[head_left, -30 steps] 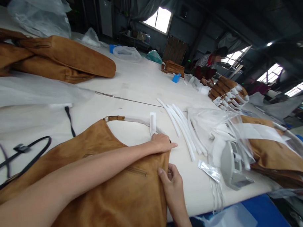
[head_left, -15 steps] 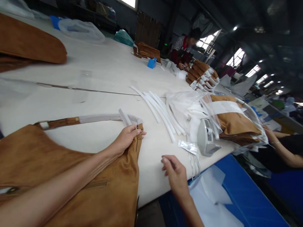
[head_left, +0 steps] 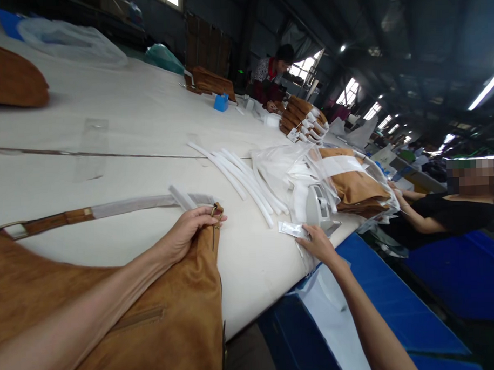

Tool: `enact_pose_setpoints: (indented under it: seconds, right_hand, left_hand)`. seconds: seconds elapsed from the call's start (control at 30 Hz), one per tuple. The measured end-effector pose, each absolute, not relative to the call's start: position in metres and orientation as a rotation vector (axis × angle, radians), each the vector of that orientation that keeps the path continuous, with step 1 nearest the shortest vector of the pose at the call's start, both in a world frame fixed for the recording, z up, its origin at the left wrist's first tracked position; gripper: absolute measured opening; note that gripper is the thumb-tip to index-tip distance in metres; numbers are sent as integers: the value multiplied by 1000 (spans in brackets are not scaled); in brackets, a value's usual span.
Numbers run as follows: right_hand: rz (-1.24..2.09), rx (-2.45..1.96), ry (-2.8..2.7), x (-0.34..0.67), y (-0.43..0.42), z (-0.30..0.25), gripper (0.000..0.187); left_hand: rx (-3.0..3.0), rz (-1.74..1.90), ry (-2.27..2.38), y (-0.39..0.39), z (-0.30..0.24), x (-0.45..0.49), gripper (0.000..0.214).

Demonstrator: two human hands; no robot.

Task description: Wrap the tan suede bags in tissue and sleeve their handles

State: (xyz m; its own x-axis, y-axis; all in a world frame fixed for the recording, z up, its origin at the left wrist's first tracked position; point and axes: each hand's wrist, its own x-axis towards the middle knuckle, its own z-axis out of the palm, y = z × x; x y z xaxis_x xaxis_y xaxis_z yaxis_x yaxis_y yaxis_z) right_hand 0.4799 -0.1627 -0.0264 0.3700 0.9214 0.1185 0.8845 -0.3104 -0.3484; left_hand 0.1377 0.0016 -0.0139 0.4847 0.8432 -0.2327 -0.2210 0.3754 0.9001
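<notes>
A brown suede-like handbag (head_left: 186, 306) lies at the near left of the table. Its strap (head_left: 130, 205) arches behind it, partly wrapped in pale film. My left hand (head_left: 187, 230) is closed on the bag's upper right corner, by a metal ring (head_left: 215, 210) at the strap end. A loose piece of white tubing (head_left: 180, 197) sits just behind that hand. To the right, my right hand (head_left: 317, 242) has its fingers closed at the right end of a small silver packet (head_left: 291, 228). Thin strings hang off the table edge under these fingers.
White foam tubes (head_left: 247, 185) lie mid-table. Beyond my right hand are a grey tape dispenser (head_left: 318, 204), clear plastic bags (head_left: 278, 165) and a wrapped brown bag (head_left: 352, 176). A co-worker (head_left: 430, 205) is at the right, another (head_left: 271, 79) farther back. A blue bin (head_left: 380, 288) stands below the edge.
My right hand has moved forward and right from over the near table edge to the silver packet, and its fingers have closed there. My left hand keeps its hold. The view has swung right.
</notes>
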Motion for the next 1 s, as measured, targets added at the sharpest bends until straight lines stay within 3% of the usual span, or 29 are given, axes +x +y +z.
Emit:
enact_pose_setpoints:
  seconds: [0.27,0.4,0.53,0.77,0.87,1.0]
  right_hand:
    - [214,-2231,-1568,474,-159,24,24]
    - [321,-2170,-1503,459,-153,43,35]
    - [387,-2151,-1451,439,-163,35,39]
    - [464,-2527,-1400,414,-179,-5,23]
    - [592,-2433,-1479,410,-173,7,27]
    - [947,-1923,-1321,389,-145,50,30]
  left_hand:
    - [739,735,832,7,-4,133,32]
    - [768,691,804,8,-5,133,56]
    - [772,687,756,10,-8,132,63]
    - [884,552,706,16,-12,130,56]
    - [900,525,722,17,-13,131,51]
    - [916,517,654,17,-13,129,43]
